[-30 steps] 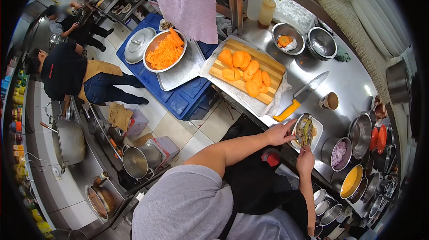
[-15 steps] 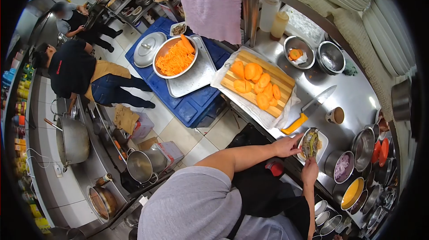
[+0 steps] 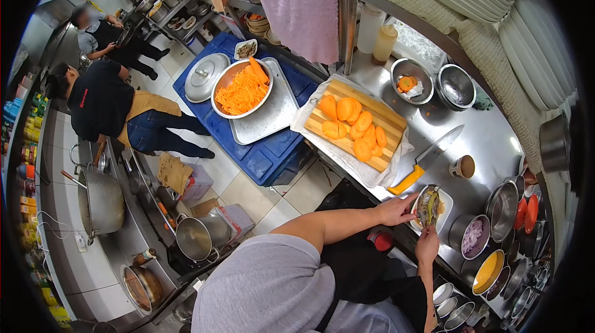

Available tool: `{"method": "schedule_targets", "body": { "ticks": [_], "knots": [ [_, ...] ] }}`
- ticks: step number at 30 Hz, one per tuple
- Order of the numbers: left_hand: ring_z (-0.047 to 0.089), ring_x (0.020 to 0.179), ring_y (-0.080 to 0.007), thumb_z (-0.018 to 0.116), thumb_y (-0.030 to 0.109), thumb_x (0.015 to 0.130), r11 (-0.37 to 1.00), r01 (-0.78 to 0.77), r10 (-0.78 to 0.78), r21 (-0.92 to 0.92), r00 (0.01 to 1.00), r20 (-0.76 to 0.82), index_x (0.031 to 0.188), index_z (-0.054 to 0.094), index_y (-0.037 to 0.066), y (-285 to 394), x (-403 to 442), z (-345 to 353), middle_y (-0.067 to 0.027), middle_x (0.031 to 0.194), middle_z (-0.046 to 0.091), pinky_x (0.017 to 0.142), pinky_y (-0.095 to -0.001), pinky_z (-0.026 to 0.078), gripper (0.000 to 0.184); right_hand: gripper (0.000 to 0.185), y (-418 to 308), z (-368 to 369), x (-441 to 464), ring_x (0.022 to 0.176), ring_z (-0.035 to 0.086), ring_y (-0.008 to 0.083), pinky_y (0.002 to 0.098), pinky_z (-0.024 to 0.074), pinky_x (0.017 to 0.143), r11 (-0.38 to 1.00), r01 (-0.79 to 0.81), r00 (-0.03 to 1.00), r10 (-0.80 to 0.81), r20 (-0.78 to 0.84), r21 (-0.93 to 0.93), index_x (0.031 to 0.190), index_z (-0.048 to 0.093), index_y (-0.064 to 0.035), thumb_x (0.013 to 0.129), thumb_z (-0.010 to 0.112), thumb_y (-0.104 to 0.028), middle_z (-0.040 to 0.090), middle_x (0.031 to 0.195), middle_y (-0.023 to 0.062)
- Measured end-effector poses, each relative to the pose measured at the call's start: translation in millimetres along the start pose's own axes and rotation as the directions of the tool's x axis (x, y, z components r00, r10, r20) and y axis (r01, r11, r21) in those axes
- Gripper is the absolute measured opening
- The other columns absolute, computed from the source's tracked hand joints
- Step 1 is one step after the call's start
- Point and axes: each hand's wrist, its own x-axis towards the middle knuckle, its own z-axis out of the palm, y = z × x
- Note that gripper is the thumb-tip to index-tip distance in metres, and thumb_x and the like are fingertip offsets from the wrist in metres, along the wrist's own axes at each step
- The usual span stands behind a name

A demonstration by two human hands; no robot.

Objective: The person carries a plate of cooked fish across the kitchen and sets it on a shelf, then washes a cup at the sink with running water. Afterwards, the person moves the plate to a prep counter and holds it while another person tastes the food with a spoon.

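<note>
Both of my hands meet over a white dish (image 3: 447, 211) at the counter's front edge. Between them is a mottled grey-green and yellow food piece (image 3: 428, 205), long and narrow; its exact kind is unclear. The fingers of my left hand (image 3: 396, 210) close on its left side. From below, my right hand (image 3: 426, 246) pinches its lower end. Part of the dish is hidden beneath the piece. A knife (image 3: 427, 158) with a yellow handle lies just beyond the dish. Past it, thick carrot slices (image 3: 362, 128) rest on a striped wooden board (image 3: 392, 123) over a white cloth.
Metal bowls (image 3: 412, 81) stand at the back, a paper cup (image 3: 462, 166) nearer. To the right are chopped onion (image 3: 473, 236) and a yellow-filled pan (image 3: 489, 269). Left, a blue bin (image 3: 254, 162) carries a bowl of shredded carrot (image 3: 242, 92). Two people (image 3: 102, 94) work farther off.
The food piece and both hands have shifted slightly left and down over the dish, keeping their hold. My view has also moved a little.
</note>
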Motion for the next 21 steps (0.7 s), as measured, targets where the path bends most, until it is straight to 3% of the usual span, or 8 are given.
{"method": "schedule_targets", "body": {
  "ticks": [17, 21],
  "knots": [
    [0.069, 0.076, -0.0336, 0.066, 0.034, 0.095, 1.0, -0.002, 0.002, 0.027, 1.0, 0.007, 0.156, 0.015, 0.004, 5, -1, -2, -0.0166, 0.085, 0.069, 0.07, -0.0417, 0.056, 0.085, 0.017, -2, -10, -6, 0.088, 0.064, 0.0495, 0.0557, 0.0483, 0.076, 0.998, -0.054, 0.999, 0.054, 0.006, 0.029, 0.099, 0.061, -0.0013, 0.094, 0.057, -0.017, 0.067, 0.09, 0.0293],
    [0.07, 0.076, -0.0328, 0.066, 0.034, 0.095, 0.998, 0.048, -0.048, 0.045, 0.999, 0.01, 0.156, 0.015, 0.006, 7, -1, -2, -0.0158, 0.087, 0.07, 0.07, -0.0417, 0.055, 0.085, 0.017, 12, -4, -4, 0.085, 0.067, 0.0463, 0.0547, 0.0497, 0.074, 1.0, -0.022, 0.999, 0.023, -0.037, 0.02, 0.098, 0.063, -0.0036, 0.093, 0.058, -0.02, 0.069, 0.085, 0.026]
  ]
}}
